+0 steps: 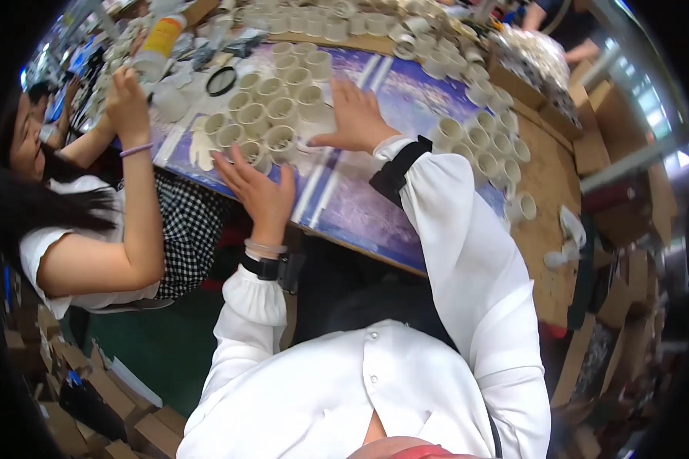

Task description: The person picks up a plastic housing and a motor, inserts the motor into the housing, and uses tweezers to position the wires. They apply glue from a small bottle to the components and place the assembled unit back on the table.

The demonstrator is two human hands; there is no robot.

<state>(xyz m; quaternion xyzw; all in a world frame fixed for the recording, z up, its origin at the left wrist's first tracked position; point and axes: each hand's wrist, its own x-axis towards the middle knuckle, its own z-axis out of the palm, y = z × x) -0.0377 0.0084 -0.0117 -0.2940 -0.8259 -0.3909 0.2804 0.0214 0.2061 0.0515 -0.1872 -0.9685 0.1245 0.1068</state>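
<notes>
A cluster of cream-coloured, open-topped cylindrical cups [253, 116] stands upright on a purple patterned table [352, 191]. My left hand [262, 191] is at the near edge of this cluster, fingers spread, the fingertips against or just beside the front cups. On the cluster's right side my right hand [357, 116] lies open, its fingers pointing away from me and its thumb toward the cups. Neither hand grasps a cup. Whether the fingers press on the cups, I cannot tell. Some cups hold small bits inside that are too small to name.
A second group of cups [478, 141] stands to the right, with one lone cup [520, 206] nearer. More cups [337, 29] line the far side. At left, a co-worker [99, 229] holds up a bottle [159, 46] with a yellow-orange label. A black ring [222, 81] lies beside the cluster.
</notes>
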